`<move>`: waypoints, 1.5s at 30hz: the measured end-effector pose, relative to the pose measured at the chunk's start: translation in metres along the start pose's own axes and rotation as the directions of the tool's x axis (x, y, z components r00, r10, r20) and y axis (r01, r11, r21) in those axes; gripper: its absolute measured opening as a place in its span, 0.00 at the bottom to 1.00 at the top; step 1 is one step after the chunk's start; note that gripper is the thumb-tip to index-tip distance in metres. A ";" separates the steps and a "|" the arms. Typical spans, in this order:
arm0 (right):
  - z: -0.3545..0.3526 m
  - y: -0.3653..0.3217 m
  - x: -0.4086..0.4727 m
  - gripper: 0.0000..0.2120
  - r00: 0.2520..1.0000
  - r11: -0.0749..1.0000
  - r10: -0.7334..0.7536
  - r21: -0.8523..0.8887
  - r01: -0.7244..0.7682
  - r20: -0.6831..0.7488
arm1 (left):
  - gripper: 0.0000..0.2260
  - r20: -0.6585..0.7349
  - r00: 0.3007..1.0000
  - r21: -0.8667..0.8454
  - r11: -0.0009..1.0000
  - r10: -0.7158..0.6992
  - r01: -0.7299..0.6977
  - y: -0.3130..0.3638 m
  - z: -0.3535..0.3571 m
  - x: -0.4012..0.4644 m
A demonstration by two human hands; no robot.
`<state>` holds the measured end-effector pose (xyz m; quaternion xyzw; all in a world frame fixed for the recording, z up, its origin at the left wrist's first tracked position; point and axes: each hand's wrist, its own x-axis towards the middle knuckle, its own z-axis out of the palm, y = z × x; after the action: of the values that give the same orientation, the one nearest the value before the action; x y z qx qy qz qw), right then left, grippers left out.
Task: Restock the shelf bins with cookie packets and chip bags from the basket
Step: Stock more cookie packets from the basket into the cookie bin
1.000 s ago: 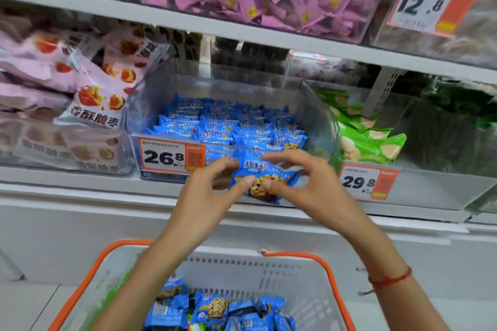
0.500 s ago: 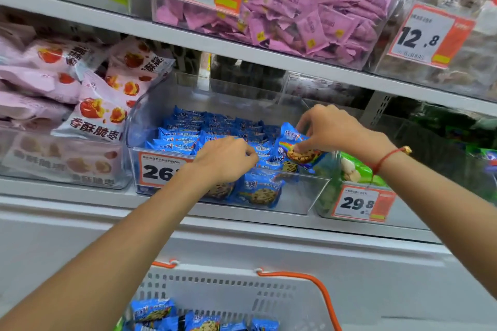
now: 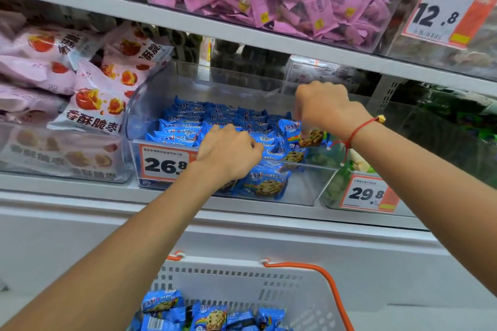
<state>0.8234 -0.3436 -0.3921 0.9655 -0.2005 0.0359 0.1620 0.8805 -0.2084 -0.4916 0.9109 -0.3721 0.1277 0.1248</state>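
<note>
Cookie packet [image 3: 309,135] pinched by right hand [image 3: 322,107] goes into bin [image 3: 309,185] at three o'clock; left hand [image 3: 228,153] (fingers curled, grip unclear) steadies the rows.

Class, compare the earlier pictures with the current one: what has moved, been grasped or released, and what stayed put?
Both hands rose from in front of the clear bin into it. The right hand carried a blue cookie packet up to the bin's right side, still pinching it. The left hand now rests curled over the stacked packets. The basket stayed below.

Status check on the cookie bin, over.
Right hand pinching a blue cookie packet over the clear bin. Left hand curled among the packets, grip unclear. Basket below holds more. Nothing blocking.
</note>
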 end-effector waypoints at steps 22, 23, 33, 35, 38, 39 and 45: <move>0.086 0.007 0.015 0.09 0.988 0.969 -0.152 0.196 0.150 -0.001 | 0.18 -0.002 0.991 -0.031 0.990 0.135 -0.135 -0.004 0.004 0.002; 0.086 0.008 0.015 0.08 0.987 0.967 -0.159 0.201 0.154 0.008 | 0.19 0.025 0.990 -0.037 0.990 0.135 -0.134 -0.004 0.002 0.002; 0.046 0.019 -0.025 0.15 0.975 0.868 -0.106 0.459 0.187 -0.197 | 0.17 0.010 0.995 -0.036 0.994 0.103 -0.103 0.000 -0.006 -0.005; 0.044 0.016 -0.050 0.12 0.963 0.770 -0.021 0.610 0.187 -0.268 | 0.14 -0.146 0.985 -0.106 0.988 0.096 -0.112 0.002 -0.004 -0.011; 0.061 0.006 -0.084 0.09 0.963 0.621 0.050 0.763 0.178 -0.265 | 0.08 -0.401 0.909 -0.243 0.943 0.116 -0.228 0.003 0.000 -0.025; 0.071 0.003 -0.093 0.09 0.967 0.572 0.064 0.803 0.167 -0.246 | 0.07 -0.471 0.875 -0.258 0.932 0.111 -0.257 0.004 0.001 -0.032; 0.163 -0.027 -0.119 0.12 0.998 0.467 0.009 0.882 -0.061 0.065 | 0.08 -0.492 0.865 -0.460 0.872 -0.095 -0.166 0.012 0.037 -0.112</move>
<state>0.7256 -0.3288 -0.5697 0.9070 -0.1769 0.1129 -0.3651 0.7997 -0.1557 -0.5608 0.7774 -0.3642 0.2634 0.4401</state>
